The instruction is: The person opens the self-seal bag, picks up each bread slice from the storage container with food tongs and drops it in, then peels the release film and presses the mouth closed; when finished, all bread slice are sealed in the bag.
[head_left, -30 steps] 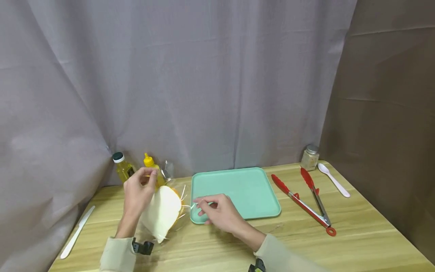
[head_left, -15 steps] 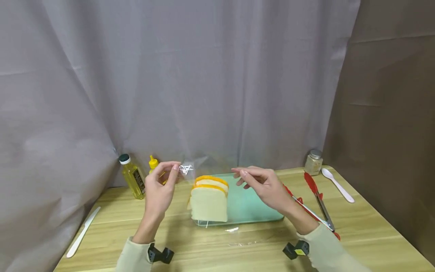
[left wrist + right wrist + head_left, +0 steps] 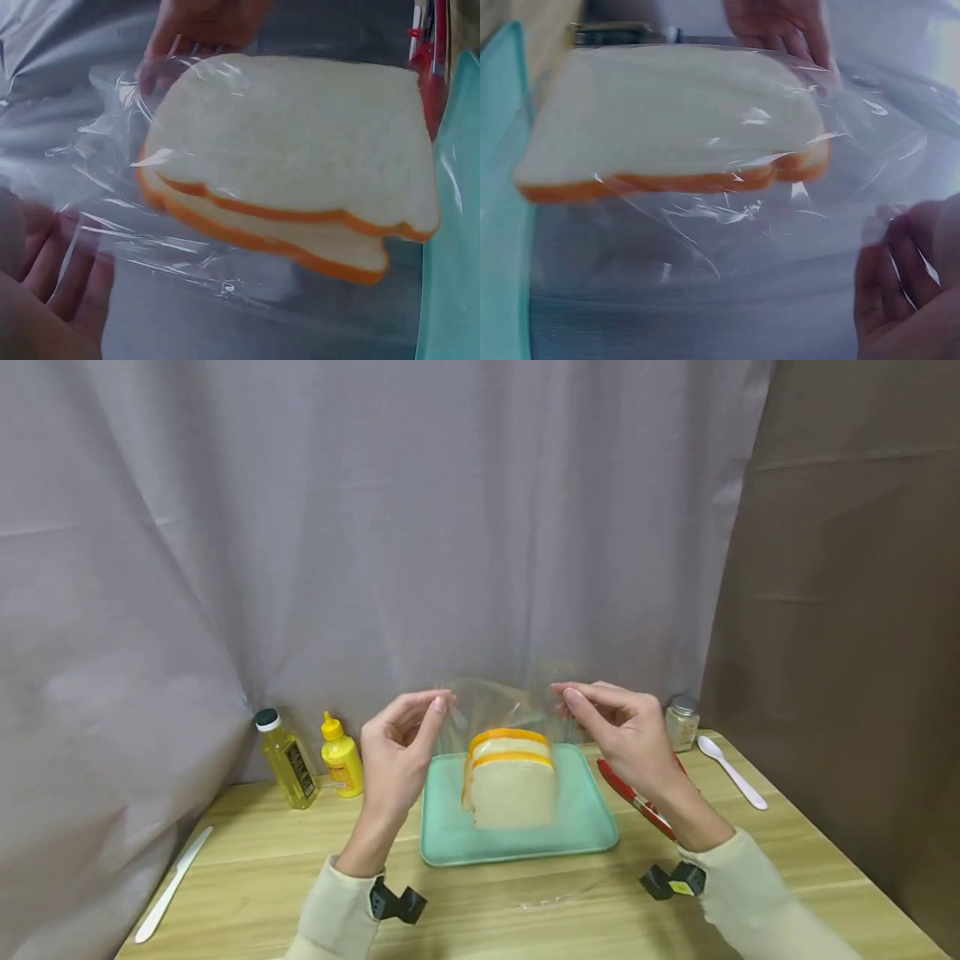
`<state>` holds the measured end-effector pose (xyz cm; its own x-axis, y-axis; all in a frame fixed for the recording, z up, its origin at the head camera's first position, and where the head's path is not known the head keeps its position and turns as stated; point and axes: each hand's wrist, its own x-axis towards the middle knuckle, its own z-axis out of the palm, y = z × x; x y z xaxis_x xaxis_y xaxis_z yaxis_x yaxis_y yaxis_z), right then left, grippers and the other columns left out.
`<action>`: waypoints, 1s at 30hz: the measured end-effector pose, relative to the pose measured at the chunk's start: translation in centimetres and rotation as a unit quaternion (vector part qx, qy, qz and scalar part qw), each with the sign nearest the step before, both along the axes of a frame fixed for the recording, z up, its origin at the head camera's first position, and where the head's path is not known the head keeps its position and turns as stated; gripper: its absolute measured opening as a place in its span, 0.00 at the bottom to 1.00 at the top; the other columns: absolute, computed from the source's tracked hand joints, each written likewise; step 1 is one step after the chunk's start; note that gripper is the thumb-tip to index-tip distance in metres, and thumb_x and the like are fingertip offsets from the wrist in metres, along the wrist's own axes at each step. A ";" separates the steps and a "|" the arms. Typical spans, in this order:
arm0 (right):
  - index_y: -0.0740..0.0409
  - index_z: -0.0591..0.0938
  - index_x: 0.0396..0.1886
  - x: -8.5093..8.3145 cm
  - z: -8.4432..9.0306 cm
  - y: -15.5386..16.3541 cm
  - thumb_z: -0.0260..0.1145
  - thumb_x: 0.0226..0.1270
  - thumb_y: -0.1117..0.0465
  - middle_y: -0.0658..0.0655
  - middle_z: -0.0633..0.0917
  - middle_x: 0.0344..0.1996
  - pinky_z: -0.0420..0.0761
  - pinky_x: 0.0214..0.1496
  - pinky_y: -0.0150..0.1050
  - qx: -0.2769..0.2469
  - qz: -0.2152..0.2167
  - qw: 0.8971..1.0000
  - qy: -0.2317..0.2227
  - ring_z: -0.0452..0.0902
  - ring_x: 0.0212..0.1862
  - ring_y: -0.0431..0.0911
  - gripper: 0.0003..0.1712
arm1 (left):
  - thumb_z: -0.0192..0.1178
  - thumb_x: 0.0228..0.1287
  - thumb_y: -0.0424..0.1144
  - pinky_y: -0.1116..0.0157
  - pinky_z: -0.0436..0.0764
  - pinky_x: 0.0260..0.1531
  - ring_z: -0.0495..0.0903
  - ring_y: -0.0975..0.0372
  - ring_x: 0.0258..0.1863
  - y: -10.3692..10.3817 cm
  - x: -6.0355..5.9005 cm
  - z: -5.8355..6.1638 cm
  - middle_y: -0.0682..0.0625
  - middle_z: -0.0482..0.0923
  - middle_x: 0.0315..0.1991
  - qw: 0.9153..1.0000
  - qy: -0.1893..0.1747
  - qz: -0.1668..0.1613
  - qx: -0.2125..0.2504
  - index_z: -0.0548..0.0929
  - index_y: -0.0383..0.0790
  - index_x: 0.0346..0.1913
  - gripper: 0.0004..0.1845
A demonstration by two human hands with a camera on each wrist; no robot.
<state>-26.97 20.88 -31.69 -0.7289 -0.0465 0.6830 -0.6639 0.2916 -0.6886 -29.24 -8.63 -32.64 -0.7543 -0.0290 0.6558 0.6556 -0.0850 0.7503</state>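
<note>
Between my two hands a clear plastic bag (image 3: 487,702) hangs over the mint-green tray (image 3: 588,810). Inside it stand at least two slices of white bread (image 3: 513,793) with orange-brown crusts, lapped one over another. My left hand (image 3: 401,747) pinches the bag's upper left edge between thumb and fingers. At the upper right edge, my right hand (image 3: 626,727) pinches the film likewise. Both wrist views show the bread (image 3: 292,142) apart from the fingers, with wrinkled, shiny film (image 3: 720,217) around it. The head view does not show clearly whether the bag touches the tray.
A green-capped oil bottle (image 3: 288,764) and a yellow squeeze bottle (image 3: 342,760) stand at back left. A white knife (image 3: 172,885) lies at the left edge. Red tongs (image 3: 633,797), partly behind the right arm, a glass jar (image 3: 682,724) and a white spoon (image 3: 733,772) are on the right.
The bag of bread has swung upright and moved right, from the tray's left side to over its middle. Both hands have risen and moved right, and the right fingers now pinch the film.
</note>
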 end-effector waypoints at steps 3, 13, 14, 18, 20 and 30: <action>0.63 0.91 0.55 -0.2 0.3 0.8 0.69 0.79 0.67 0.53 0.94 0.40 0.89 0.41 0.27 -0.015 -0.017 1.000 0.010 0.89 0.40 0.39 0.12 | 0.69 0.77 0.38 0.60 0.91 0.55 0.94 0.53 0.49 0.4 -0.1 0.1 0.41 0.94 0.49 0.999 -0.002 -0.002 0.034 0.91 0.36 0.53 0.10; 0.58 0.92 0.54 0.5 -1.0 2.0 0.71 0.78 0.63 0.44 0.95 0.43 0.82 0.35 0.24 -0.016 -0.066 0.998 -0.013 0.88 0.39 0.37 0.10 | 0.70 0.76 0.38 0.58 0.91 0.54 0.94 0.48 0.48 0.5 -0.2 -1.5 0.43 0.94 0.46 0.997 -0.036 -0.004 0.061 0.91 0.34 0.52 0.11; 0.58 0.92 0.53 0.5 -1.1 1.9 0.70 0.79 0.62 0.44 0.95 0.43 0.80 0.32 0.26 -0.016 -0.069 0.997 -0.016 0.86 0.37 0.37 0.10 | 0.70 0.76 0.38 0.58 0.92 0.53 0.94 0.49 0.47 0.5 -0.3 -1.6 0.43 0.94 0.46 0.997 -0.038 -0.005 0.060 0.91 0.34 0.52 0.11; 0.59 0.91 0.51 0.7 -1.3 1.9 0.69 0.81 0.61 0.47 0.94 0.40 0.70 0.23 0.35 -0.028 -0.051 0.998 -0.032 0.73 0.26 0.44 0.09 | 0.70 0.76 0.39 0.59 0.93 0.48 0.95 0.54 0.43 0.6 -0.4 -2.0 0.43 0.95 0.45 0.997 -0.039 -0.010 0.059 0.90 0.33 0.52 0.12; 0.61 0.90 0.50 0.7 -1.3 1.8 0.68 0.81 0.62 0.49 0.94 0.38 0.66 0.20 0.38 -0.037 -0.033 0.998 -0.039 0.70 0.24 0.45 0.09 | 0.70 0.76 0.39 0.59 0.94 0.46 0.94 0.57 0.41 0.6 -0.4 -2.1 0.44 0.95 0.45 0.997 -0.040 -0.012 0.059 0.90 0.33 0.52 0.12; 0.62 0.90 0.49 0.2 -1.3 1.5 0.71 0.78 0.64 0.53 0.92 0.30 0.67 0.19 0.36 -0.054 -0.022 0.998 -0.034 0.69 0.23 0.48 0.07 | 0.69 0.77 0.36 0.53 0.94 0.43 0.94 0.57 0.39 0.4 -0.6 -2.1 0.44 0.94 0.43 0.996 -0.033 -0.040 0.071 0.88 0.28 0.52 0.13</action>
